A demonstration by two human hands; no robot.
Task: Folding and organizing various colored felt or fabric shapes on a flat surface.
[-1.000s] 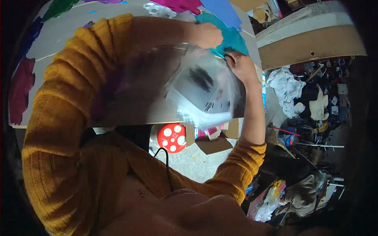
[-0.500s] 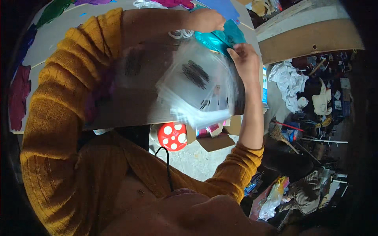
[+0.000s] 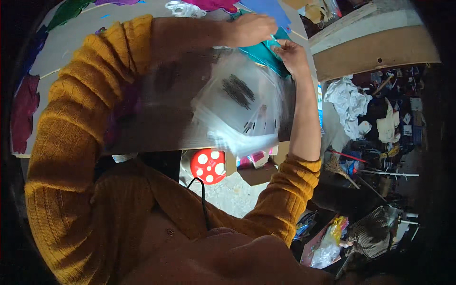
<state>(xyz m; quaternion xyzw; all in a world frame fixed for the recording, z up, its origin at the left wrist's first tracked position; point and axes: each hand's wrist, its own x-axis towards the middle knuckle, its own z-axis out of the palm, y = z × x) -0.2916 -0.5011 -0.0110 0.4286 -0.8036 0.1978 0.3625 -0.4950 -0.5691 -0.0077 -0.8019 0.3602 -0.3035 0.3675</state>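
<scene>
A glossy teal piece of thin, cloth-like material lies near the table's far right corner, partly over a stack of clear plastic bags. My left hand reaches across from the left and is closed on the teal piece's upper part; its fingertips are slightly blurred. Close by, my right hand pinches the same piece at its right side, thumb and fingers together. Both hands hide part of the material. Dark printed marks show on the bags, which fan out toward the table's near edge.
Magenta, blue and maroon pieces lie around the table's edges, beside a white bundle. Below stand a red white-dotted stool and an opened cardboard box. Clutter fills the floor at right, with white crumpled plastic.
My right hand has moved up and slightly left, closer to my left hand. The upper end of the teal piece has shifted and folded between them.
</scene>
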